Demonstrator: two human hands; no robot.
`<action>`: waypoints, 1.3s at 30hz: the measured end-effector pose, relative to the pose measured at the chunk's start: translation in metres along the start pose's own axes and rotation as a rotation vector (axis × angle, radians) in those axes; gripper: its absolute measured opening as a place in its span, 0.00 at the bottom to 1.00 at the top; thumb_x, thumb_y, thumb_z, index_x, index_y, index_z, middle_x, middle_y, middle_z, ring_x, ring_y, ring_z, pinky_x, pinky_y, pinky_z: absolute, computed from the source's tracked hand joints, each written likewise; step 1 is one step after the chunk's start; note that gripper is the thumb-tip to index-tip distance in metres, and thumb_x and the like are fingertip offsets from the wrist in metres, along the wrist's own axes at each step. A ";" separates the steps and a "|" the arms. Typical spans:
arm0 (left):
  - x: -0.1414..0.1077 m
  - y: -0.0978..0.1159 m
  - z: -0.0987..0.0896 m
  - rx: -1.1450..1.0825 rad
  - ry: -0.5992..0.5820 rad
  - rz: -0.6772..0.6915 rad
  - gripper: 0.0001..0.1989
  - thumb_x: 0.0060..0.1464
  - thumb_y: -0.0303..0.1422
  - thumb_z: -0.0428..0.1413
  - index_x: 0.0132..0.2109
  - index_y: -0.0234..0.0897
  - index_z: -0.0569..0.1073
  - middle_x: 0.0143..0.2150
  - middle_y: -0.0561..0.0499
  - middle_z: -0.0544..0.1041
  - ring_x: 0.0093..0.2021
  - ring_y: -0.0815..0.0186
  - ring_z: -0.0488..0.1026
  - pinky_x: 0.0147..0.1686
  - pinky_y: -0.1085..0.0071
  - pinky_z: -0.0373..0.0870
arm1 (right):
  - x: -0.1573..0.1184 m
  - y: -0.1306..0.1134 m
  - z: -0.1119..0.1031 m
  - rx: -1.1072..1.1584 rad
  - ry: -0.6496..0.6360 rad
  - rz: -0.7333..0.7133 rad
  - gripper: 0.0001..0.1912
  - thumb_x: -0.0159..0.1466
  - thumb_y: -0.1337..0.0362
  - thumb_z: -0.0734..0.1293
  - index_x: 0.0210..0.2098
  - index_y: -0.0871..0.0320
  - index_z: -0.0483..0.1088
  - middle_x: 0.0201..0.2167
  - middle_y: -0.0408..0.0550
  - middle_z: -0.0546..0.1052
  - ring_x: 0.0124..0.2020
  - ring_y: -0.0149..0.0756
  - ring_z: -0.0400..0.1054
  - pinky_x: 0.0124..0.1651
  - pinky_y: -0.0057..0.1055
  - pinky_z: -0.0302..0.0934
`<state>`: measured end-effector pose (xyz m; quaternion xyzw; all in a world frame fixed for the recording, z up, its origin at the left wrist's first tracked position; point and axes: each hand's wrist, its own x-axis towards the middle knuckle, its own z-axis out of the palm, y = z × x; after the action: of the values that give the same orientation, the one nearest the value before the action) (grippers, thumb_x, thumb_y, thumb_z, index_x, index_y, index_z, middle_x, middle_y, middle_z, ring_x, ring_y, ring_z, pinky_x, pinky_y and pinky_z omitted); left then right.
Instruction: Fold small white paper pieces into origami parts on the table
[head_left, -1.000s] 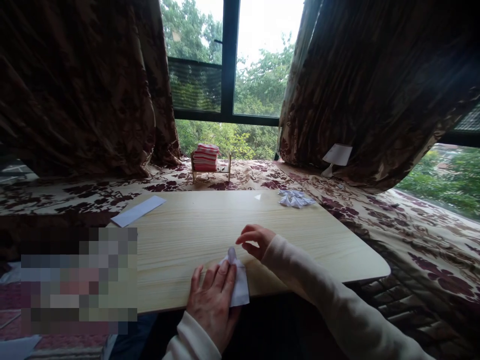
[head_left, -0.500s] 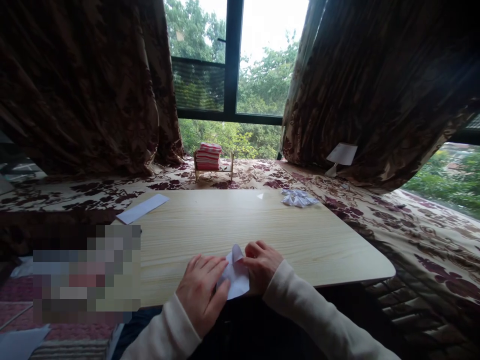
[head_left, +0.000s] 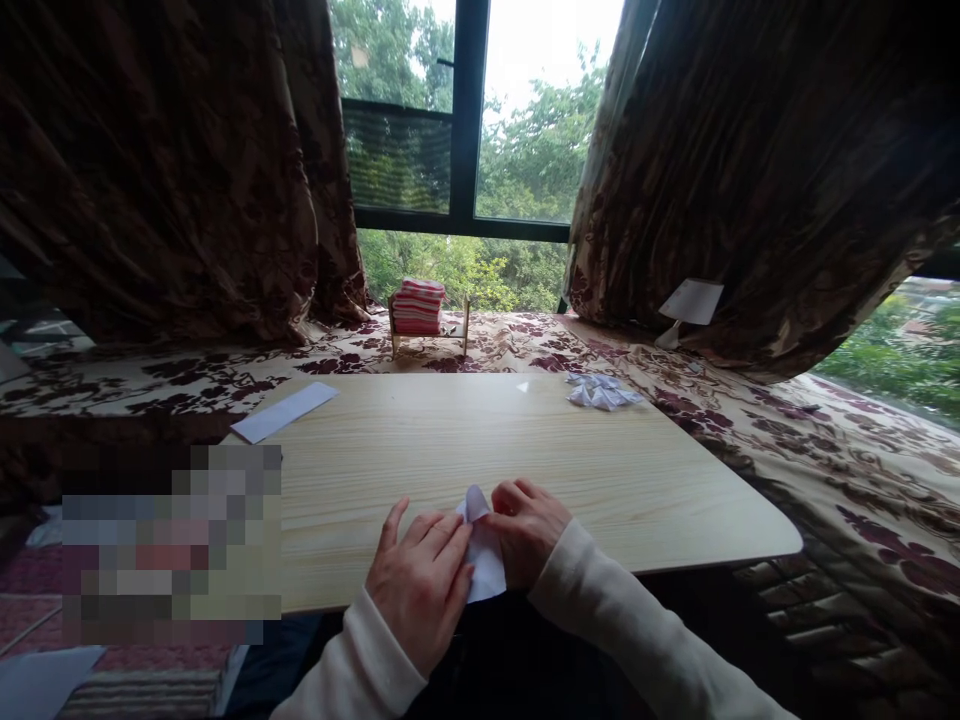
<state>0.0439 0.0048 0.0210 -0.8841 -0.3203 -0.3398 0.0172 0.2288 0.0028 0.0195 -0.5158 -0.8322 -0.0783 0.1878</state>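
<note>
A small white piece of paper (head_left: 486, 568) lies at the near edge of the table, its upper end curled over in a fold. My left hand (head_left: 420, 580) rests on its left side with the fingers stretched out flat, the fingertips and thumb touching the paper. The little finger stands apart from the others. My right hand (head_left: 531, 530) is closed in a pinch on the folded upper end; its lower fingers are curled in and partly hidden. A pile of small folded paper triangles (head_left: 602, 392) lies at the far right of the table.
A long white paper strip (head_left: 285, 412) lies on the far left of the pale wooden table (head_left: 360, 470). Beyond it, a small rack (head_left: 431, 345) holds folded red-and-white cloths (head_left: 420, 306). A white lamp (head_left: 691, 302) stands behind, right. A blurred patch covers the left side.
My left hand has moved slightly right, further over the paper, and its little finger has spread outward. My right hand keeps its pinch on the fold. The camera view has shifted slightly.
</note>
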 end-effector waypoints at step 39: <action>-0.002 0.010 0.008 0.117 -0.025 -0.036 0.16 0.54 0.34 0.45 0.48 0.37 0.69 0.49 0.46 0.72 0.47 0.57 0.63 0.53 0.49 0.47 | -0.004 -0.007 -0.006 -0.086 0.130 -0.030 0.08 0.56 0.68 0.64 0.35 0.52 0.71 0.29 0.44 0.68 0.30 0.33 0.57 0.32 0.30 0.47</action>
<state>0.0534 -0.0022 0.0156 -0.8799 -0.3555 -0.3098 0.0588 0.2255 -0.0057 0.0237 -0.5049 -0.8216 -0.1503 0.2178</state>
